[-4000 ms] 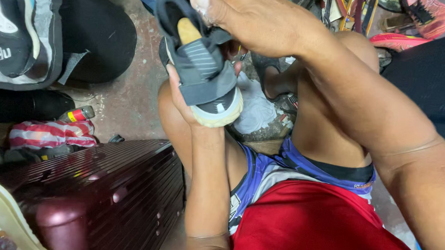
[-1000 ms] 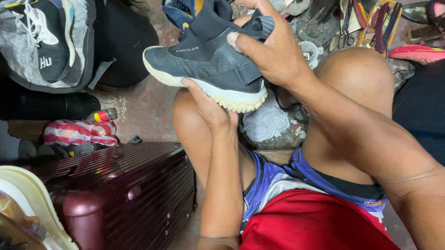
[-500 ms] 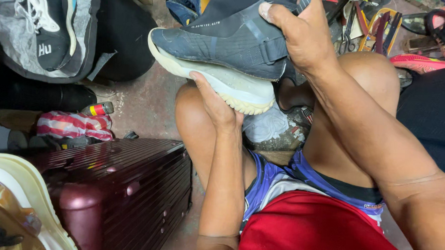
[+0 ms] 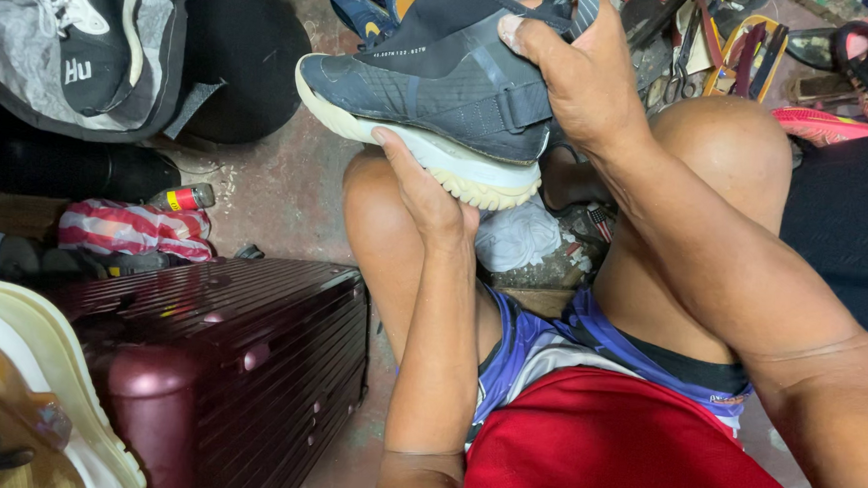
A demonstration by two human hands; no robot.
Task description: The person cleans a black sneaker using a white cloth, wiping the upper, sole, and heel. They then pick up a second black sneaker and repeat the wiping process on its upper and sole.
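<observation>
The right hand (image 4: 583, 80) is gripping the heel and strap of a dark high-top shoe (image 4: 441, 78), fingers wrapped tight, while the left hand (image 4: 426, 200) is cupping its cream sole from beneath, fingers partly curled. The shoe is hovering above the knees, just beyond the maroon suitcase (image 4: 224, 362), toe pointing toward the striped cloth (image 4: 132, 229).

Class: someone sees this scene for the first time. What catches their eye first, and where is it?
A dark high-top shoe with a cream sole, held up at top centre: the right hand grips its heel end and the left hand supports the sole. A ribbed maroon suitcase fills the lower left.
</observation>
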